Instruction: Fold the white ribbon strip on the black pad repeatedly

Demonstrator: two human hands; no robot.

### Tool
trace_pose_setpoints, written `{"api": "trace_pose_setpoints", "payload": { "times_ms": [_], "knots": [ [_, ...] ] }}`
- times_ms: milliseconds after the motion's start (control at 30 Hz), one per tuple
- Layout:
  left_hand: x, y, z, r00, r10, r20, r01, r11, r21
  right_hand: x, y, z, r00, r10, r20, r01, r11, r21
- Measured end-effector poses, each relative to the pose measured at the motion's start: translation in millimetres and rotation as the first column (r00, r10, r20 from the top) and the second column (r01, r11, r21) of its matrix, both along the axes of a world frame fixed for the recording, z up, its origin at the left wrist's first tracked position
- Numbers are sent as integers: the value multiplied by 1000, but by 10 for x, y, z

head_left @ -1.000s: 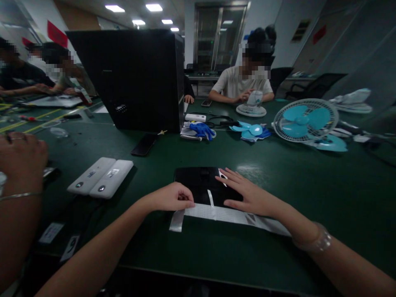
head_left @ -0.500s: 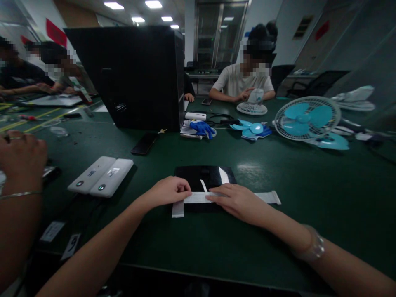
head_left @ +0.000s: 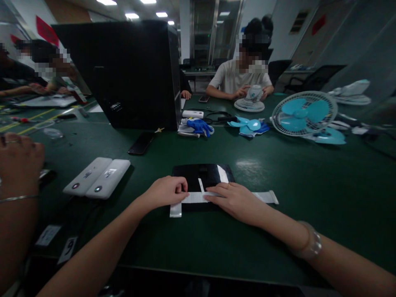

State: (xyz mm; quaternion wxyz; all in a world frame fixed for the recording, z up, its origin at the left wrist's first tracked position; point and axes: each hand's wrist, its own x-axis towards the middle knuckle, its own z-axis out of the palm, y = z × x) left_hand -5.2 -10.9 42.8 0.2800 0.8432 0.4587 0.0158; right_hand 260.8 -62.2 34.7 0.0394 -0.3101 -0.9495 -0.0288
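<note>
A flat black rectangular item (head_left: 202, 172) lies on the green table (head_left: 278, 177) in front of me. A long white strip (head_left: 194, 198) runs across its near edge, and its ends stick out left and right of the item. My left hand (head_left: 165, 190) is curled, pinching the strip near its left end. My right hand (head_left: 233, 199) lies flat on the strip with the fingers together, pointing left, pressing it down on the black item.
Two white oblong devices (head_left: 97, 180) lie to the left, a dark phone (head_left: 141, 143) behind them, and a big black case (head_left: 123, 74) farther back. Blue gloves (head_left: 199, 126) and blue-bladed fans (head_left: 305, 113) sit at the back right. A co-worker's hand (head_left: 18, 159) is at the left edge.
The white strip has moved up from the table in front of the black item onto its near edge. My right hand came off the item's top and now presses the strip.
</note>
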Motion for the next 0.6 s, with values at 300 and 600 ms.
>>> {"api": "trace_pose_setpoints", "payload": {
  "times_ms": [300, 600],
  "knots": [
    [27, 0, -47, 998, 21, -63, -18, 999, 47, -15, -4, -38, 1000, -5, -2, 5, 999, 35],
    [16, 0, -68, 998, 6, -68, -1, 998, 71, -38, -25, 51, 998, 50, -48, -51, 999, -19]
  ]
}}
